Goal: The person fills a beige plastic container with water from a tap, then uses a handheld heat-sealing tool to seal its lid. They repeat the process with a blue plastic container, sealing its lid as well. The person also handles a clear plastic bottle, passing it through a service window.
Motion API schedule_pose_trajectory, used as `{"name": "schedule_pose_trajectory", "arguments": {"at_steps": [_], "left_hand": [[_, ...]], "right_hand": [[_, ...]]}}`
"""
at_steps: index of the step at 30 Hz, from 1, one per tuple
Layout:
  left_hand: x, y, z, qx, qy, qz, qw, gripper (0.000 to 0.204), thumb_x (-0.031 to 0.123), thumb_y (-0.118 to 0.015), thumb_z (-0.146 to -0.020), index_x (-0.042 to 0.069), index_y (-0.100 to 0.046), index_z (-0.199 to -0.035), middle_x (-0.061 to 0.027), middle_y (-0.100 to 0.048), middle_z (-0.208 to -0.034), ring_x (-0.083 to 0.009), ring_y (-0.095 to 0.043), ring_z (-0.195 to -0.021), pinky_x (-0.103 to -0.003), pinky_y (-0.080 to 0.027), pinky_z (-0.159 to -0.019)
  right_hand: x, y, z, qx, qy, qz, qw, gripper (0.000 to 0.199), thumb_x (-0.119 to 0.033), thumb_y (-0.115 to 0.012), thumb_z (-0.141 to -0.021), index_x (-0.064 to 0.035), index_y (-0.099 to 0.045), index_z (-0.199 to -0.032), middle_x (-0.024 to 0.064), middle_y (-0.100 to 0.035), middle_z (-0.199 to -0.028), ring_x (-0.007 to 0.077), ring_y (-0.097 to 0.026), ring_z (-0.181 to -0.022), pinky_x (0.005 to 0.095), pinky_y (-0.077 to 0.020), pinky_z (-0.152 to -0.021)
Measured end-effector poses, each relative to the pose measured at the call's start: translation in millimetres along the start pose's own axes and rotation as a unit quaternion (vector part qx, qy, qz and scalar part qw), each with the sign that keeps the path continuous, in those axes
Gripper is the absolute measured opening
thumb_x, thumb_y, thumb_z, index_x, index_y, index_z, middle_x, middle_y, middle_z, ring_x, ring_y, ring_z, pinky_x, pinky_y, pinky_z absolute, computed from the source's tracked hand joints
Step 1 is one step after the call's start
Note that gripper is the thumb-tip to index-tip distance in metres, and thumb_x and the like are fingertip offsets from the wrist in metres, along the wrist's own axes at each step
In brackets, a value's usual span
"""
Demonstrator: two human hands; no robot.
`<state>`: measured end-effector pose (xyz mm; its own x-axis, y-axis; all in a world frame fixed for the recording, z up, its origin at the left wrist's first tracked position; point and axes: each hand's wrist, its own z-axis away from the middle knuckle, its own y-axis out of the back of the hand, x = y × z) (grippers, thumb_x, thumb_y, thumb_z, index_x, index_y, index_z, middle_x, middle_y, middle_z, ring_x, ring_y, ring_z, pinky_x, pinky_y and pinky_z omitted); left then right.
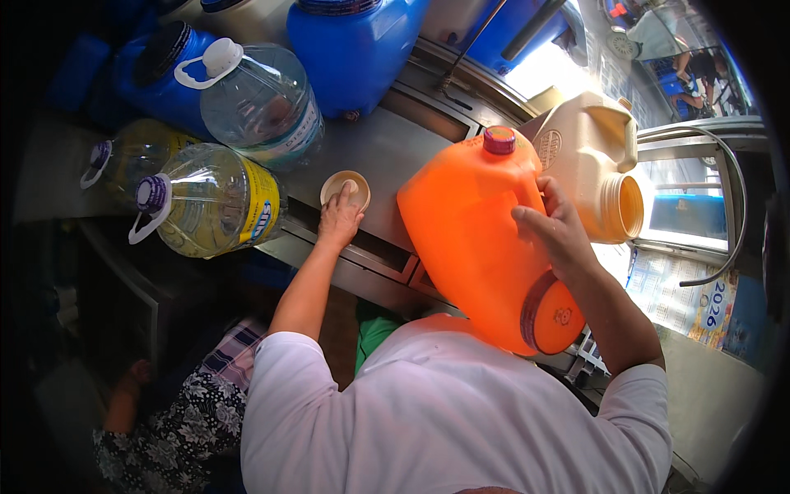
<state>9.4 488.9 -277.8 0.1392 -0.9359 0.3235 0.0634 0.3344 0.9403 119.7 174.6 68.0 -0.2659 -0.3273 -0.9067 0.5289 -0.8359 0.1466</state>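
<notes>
My right hand [564, 230] is closed around the handle of a big orange jerrycan [469, 222]. The jerrycan leans toward my chest and has a dark red screw cap [499, 140] at its top and another large round cap at its lower right. My left hand [340, 217] reaches to a shallow round cream lid [365, 194] on the metal counter, fingers gripping inside its near rim; the thumb is hard to see. Right of the orange jerrycan stands a cream jerrycan [584, 132], its wide threaded mouth uncapped and facing me.
Several large clear bottles, including one with a yellow label [222, 202] and one with a white cap [259, 103], crowd the counter's left. Blue drums [354, 49] stand behind. A thin hose [732, 156] curves at the right. Another person's patterned garment [185, 420] shows at lower left.
</notes>
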Motion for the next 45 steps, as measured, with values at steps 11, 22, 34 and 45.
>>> {"name": "schedule_pose_trajectory", "arguments": {"at_steps": [11, 22, 34, 45], "left_hand": [[-17.2, 73.1, 169.5, 0.105, 0.015, 0.156, 0.982, 0.024, 0.020, -0.074, -0.085, 0.001, -0.061, -0.091, -0.0273, -0.046, -0.147, -0.0466, -0.060, -0.113, -0.050, -0.051, -0.093], [-28.6, 78.3, 224.7, 0.124, -0.016, 0.205, 0.971, 0.028, 0.021, -0.075, -0.083, 0.001, -0.057, -0.087, -0.0308, -0.051, -0.141, -0.0485, -0.060, -0.105, -0.052, -0.051, -0.089], [-23.0, 82.4, 242.1, 0.104, -0.022, 0.185, 0.977, 0.032, 0.033, -0.072, -0.086, 0.005, -0.056, -0.086, -0.0283, -0.052, -0.140, -0.0467, -0.057, -0.115, -0.062, -0.041, -0.098], [43.3, 97.1, 222.0, 0.041, -0.110, 0.268, 0.956, 0.026, 0.028, -0.072, -0.088, 0.006, -0.058, -0.087, -0.0237, -0.048, -0.149, -0.0410, -0.053, -0.128, -0.056, -0.037, -0.110]], "right_hand": [[-79.8, -138.8, -159.0, 0.132, -0.008, -0.255, 0.958, 0.022, -0.012, -0.070, -0.093, -0.0049, -0.056, -0.108, 0.0083, -0.060, -0.083, 0.0203, -0.059, -0.067, 0.0372, -0.0535, -0.060], [-87.5, -160.6, -190.8, 0.217, -0.005, -0.330, 0.919, 0.016, -0.007, -0.070, -0.091, -0.0056, -0.059, -0.103, 0.0093, -0.059, -0.078, 0.0217, -0.057, -0.063, 0.0378, -0.0479, -0.056], [-83.6, -163.4, -216.9, 0.259, -0.005, -0.326, 0.909, 0.017, -0.013, -0.069, -0.094, -0.0038, -0.059, -0.103, 0.0099, -0.058, -0.082, 0.0223, -0.059, -0.067, 0.0386, -0.0508, -0.054], [-38.8, -122.4, -134.2, 0.192, 0.198, 0.136, 0.952, 0.063, -0.042, -0.068, -0.090, 0.0045, -0.058, -0.130, 0.0225, -0.066, -0.113, 0.0323, -0.067, -0.107, 0.0395, -0.0511, -0.095]]}}
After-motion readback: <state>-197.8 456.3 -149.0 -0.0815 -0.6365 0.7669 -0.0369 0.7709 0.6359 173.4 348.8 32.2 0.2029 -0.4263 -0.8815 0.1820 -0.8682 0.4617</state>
